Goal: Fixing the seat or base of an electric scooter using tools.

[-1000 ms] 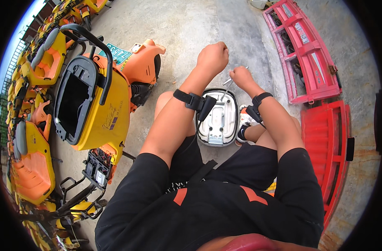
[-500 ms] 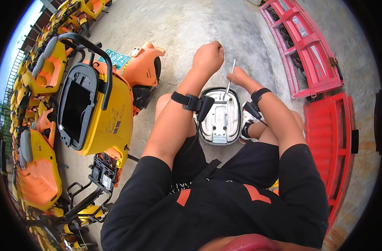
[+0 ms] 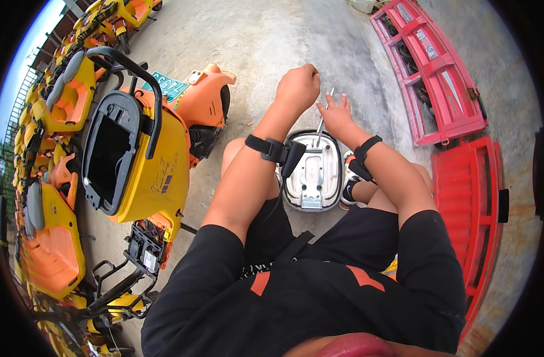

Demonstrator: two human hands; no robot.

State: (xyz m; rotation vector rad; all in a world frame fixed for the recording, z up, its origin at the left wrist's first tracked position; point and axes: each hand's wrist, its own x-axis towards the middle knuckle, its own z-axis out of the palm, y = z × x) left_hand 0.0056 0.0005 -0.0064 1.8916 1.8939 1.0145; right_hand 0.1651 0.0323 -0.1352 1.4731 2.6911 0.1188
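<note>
An upturned scooter seat (image 3: 312, 168) lies on the ground between my legs, its white underside with metal brackets facing up. A slim silver metal rod (image 3: 321, 128), perhaps a socket wrench, rises at a tilt from the seat's far end. Beside the rod, my right hand (image 3: 338, 116) has its fingers spread apart. My left hand (image 3: 298, 85) is closed in a fist beyond the seat, left of the rod's top; what it holds, if anything, is hidden. Dark straps with small black devices circle both wrists.
At my left stands a yellow and orange scooter body (image 3: 156, 172) with an open black compartment (image 3: 108, 154). Several more yellow scooters (image 3: 58, 238) line the far left. A red metal cargo frame (image 3: 435, 77) and a red ridged panel (image 3: 459, 178) lie along the right.
My right hand has gone from closed around the rod to spread fingers beside it. The rod still leans up from the seat. My left hand stays closed in nearly the same place.
</note>
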